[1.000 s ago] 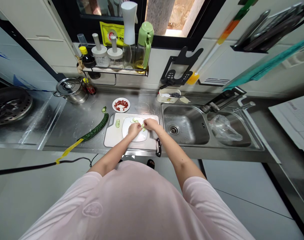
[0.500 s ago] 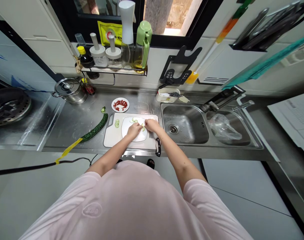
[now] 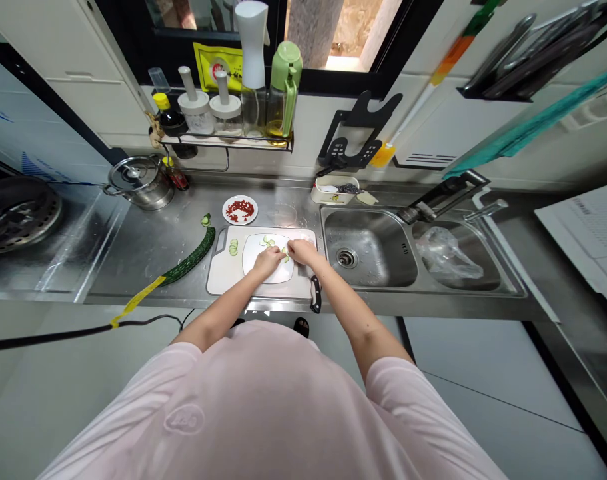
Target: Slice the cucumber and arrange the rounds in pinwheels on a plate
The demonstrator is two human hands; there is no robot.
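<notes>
Steel counter (image 3: 133,253) ran along the wall, sink (image 3: 378,243) to the right of your workspace, lidded pot (image 3: 146,187) at the far left. White cutting board (image 3: 220,277) lay flat on the counter in front of you, square white plate (image 3: 252,260) on top of it. Long green cucumber (image 3: 193,257) lay left of the board, apart from your hands. Your left hand (image 3: 268,261) and right hand (image 3: 302,251) were close together over the plate's right part, at the cucumber slices (image 3: 285,256) there. Fingers bunched, grip narrow on both; can't tell if either pinched a slice. Knife (image 3: 316,295) lay at the board's right side, black handle past its front edge. Small round plate (image 3: 226,215) with red chopped pieces (image 3: 239,209) sat just behind the board. More slices (image 3: 268,241) on the square plate's far side; small stack (image 3: 233,247) on the board's left; cucumber end (image 3: 206,219) behind the cucumber.
</notes>
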